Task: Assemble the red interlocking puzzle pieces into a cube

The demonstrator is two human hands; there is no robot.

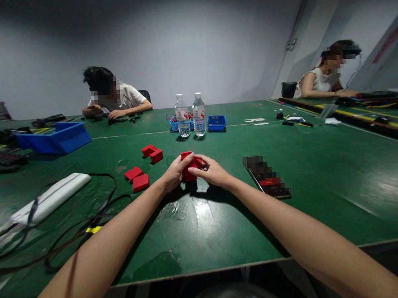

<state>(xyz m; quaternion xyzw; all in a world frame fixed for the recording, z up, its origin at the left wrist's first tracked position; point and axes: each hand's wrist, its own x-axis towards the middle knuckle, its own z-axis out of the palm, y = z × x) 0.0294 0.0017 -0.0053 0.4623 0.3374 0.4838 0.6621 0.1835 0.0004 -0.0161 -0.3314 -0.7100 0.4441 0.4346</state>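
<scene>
Red block at frame centre was clasped by left hand and right hand, fingers curled round it

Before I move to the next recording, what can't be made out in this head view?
In the head view:
Red block: partly covered by the left hand and right hand; whether it is one part or several can't be told.
Phone: pixelation masks part of it.
Two water bottles: label print is too small to read.
Large blue bin: its near wall hides the bottom inside.
</scene>
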